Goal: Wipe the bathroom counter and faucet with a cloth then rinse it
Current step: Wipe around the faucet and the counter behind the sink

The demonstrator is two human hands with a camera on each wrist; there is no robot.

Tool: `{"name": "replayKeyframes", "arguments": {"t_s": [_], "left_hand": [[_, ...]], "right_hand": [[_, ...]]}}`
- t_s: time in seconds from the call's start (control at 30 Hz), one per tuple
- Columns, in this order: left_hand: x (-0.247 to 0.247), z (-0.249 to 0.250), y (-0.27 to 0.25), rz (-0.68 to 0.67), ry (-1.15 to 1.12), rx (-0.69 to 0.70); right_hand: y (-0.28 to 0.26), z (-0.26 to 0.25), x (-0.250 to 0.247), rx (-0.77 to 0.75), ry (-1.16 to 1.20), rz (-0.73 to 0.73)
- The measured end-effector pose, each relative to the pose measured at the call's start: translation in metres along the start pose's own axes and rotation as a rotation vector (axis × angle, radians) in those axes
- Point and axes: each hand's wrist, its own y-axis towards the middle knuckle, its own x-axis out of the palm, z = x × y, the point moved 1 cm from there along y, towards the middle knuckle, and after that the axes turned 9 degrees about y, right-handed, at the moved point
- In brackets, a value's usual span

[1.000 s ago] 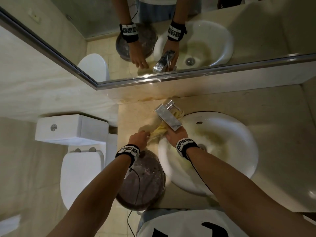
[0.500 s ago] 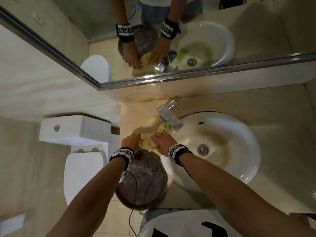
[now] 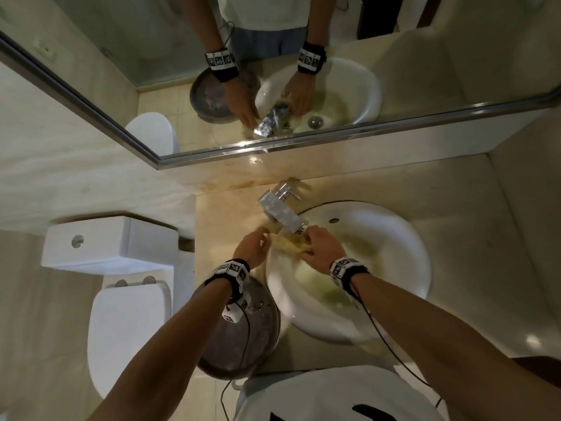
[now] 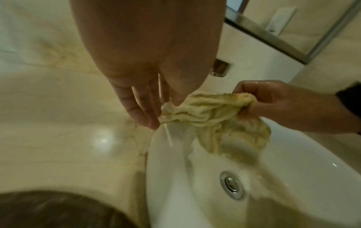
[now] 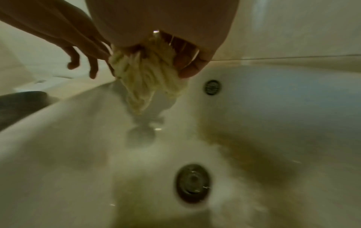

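Observation:
A wet yellow cloth (image 3: pixel 290 244) is stretched between my hands over the left rim of the white sink (image 3: pixel 409 268), just below the chrome faucet (image 3: pixel 280 211) spout. My right hand (image 3: pixel 315 247) grips one bunched end in its fist (image 4: pixel 254 103), and the rest of the cloth (image 5: pixel 148 80) hangs down from it into the basin. My left hand (image 4: pixel 166 111) pinches the other end of the cloth (image 4: pixel 205 111) between thumb and nearly straight fingers. The beige counter (image 3: pixel 224 217) lies to the left of the sink.
The drain (image 5: pixel 192 182) and overflow hole (image 5: pixel 212 87) lie below the cloth. A dark round bin (image 3: pixel 239 329) stands under my left wrist, beside the counter. A white toilet (image 3: pixel 127 314) is on the left. A mirror (image 3: pixel 303 86) runs along the wall behind the faucet.
Both hands left the faucet base, passed over the counter left of the sink, and now hold the cloth lifted over the sink's left rim under the spout.

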Motion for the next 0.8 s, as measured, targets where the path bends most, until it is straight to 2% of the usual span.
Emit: {"name": "replayKeyframes", "arguments": {"t_s": [0.1,0.23,0.33,0.4,0.47,0.53,0.6,0.63,0.7,0.8], "left_hand": [[0.006,0.028,0.005,-0.051,0.063,0.038],[0.008,0.06,0.012,-0.128,0.173,0.044],[-0.002,0.066,0.014,-0.099,0.175,-0.027],[-0.012,0.056,0.015,-0.103,0.201,-0.082],[-0.027,0.039,0.016,-0.049,0.185,-0.183],[-0.043,0.027,0.015,0.127,0.088,-0.258],[-0.06,0.024,0.014,0.3,-0.014,-0.231],[-0.066,0.026,0.016,0.318,-0.08,-0.191],[-0.074,0.033,0.022,0.239,-0.142,-0.106],[-0.078,0.033,0.038,0.188,-0.045,-0.071]], "right_hand": [[-0.013,0.038,-0.045,0.147,0.057,0.133],[-0.013,0.079,-0.1,0.282,0.146,0.436],[-0.004,0.107,-0.133,0.316,0.183,0.694],[0.003,0.123,-0.149,0.34,0.16,0.805],[0.012,0.141,-0.157,0.391,0.14,0.816],[0.021,0.148,-0.161,0.475,0.209,0.745],[0.035,0.152,-0.159,0.507,0.331,0.664],[0.04,0.152,-0.155,0.515,0.37,0.644],[0.052,0.145,-0.145,0.532,0.385,0.624],[0.065,0.124,-0.125,0.468,0.391,0.56]]}}
